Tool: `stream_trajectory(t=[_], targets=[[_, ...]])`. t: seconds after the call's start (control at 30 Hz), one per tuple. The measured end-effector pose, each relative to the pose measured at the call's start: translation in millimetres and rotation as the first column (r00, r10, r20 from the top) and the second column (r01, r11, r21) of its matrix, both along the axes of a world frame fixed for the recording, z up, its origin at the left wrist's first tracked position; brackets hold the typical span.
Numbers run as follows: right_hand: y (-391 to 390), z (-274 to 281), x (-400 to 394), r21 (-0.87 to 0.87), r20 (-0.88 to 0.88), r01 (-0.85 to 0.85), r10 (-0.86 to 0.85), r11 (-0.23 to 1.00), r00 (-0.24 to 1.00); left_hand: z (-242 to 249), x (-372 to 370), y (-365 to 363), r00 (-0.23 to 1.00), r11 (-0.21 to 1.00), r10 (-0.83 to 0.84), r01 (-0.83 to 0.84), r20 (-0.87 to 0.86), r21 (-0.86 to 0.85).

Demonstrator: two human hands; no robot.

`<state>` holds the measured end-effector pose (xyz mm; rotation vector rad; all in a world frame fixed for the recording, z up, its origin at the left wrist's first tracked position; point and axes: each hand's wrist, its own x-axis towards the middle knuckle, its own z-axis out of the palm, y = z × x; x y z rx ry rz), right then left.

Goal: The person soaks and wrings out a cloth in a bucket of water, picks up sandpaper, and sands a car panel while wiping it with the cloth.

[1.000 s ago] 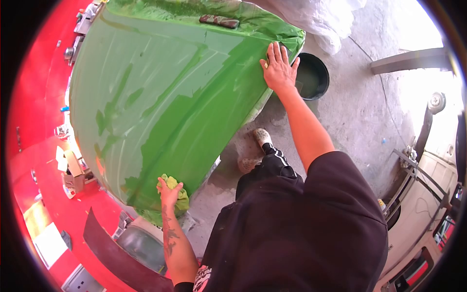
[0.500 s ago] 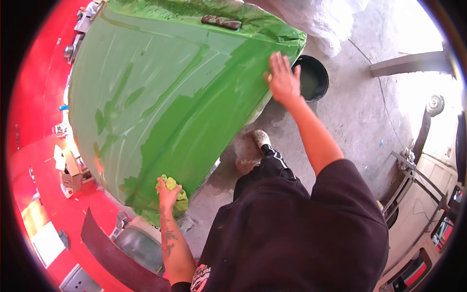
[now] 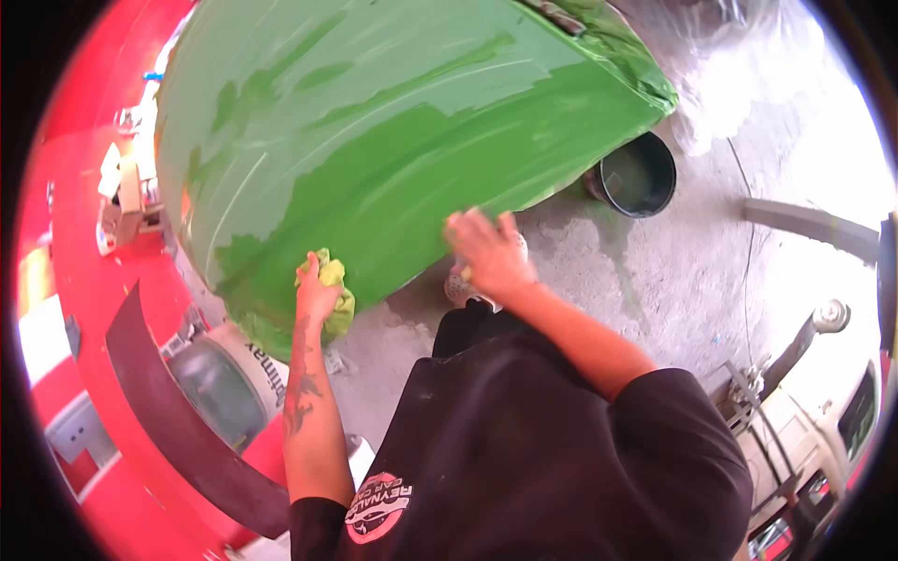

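Note:
A large curved green panel (image 3: 374, 178), like a car bonnet, has a wet, darker band along its near side and paler, streaked areas beyond. My left hand (image 3: 319, 297) is closed round a crumpled yellow-green cloth (image 3: 334, 280) at the panel's near left corner. Over the panel's near edge is my right hand (image 3: 491, 254), palm down and smeared by motion. A small yellowish bit (image 3: 466, 273) shows by its thumb; most of whatever lies under the palm is hidden.
A black bucket (image 3: 639, 178) of cloudy liquid stands on the wet concrete floor beside the panel's right corner. Green masking film (image 3: 622, 56) lines the far edge. A dark curved strip (image 3: 178, 402) and a container (image 3: 220, 383) are at lower left. A grey beam (image 3: 809, 227) juts in at right.
My right hand has come from the panel's far right corner down along its near edge towards me. My left hand stays on the cloth. The view has turned and shifted.

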<state>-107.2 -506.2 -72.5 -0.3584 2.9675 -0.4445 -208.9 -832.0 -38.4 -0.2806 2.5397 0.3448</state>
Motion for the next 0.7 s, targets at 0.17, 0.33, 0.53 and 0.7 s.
stream_trajectory(t=[0.17, 0.33, 0.53, 0.7], targets=[[13, 15, -1, 0.086, 0.124, -0.116, 0.105, 0.989, 0.987, 5, 24, -20, 0.983, 0.959, 0.024, 0.028, -0.18, 0.28], [63, 1, -5, 0.191, 0.061, 0.059, -0.072, 0.98, 0.996, 11, 88, -53, 0.879, 0.721, 0.439, -0.221, -0.186, 0.656], [-28, 3, -5, 0.129, 0.109, -0.257, 0.244, 0.958, 0.964, -4, 205, -111, 0.612, 0.326, 0.789, -0.493, 0.055, 0.807], [-108, -3, -24, 0.086, 0.082, -0.561, 0.555, 0.823, 0.828, -3, 302, -139, 0.366, 0.056, 0.91, -0.578, 0.196, 0.814]])
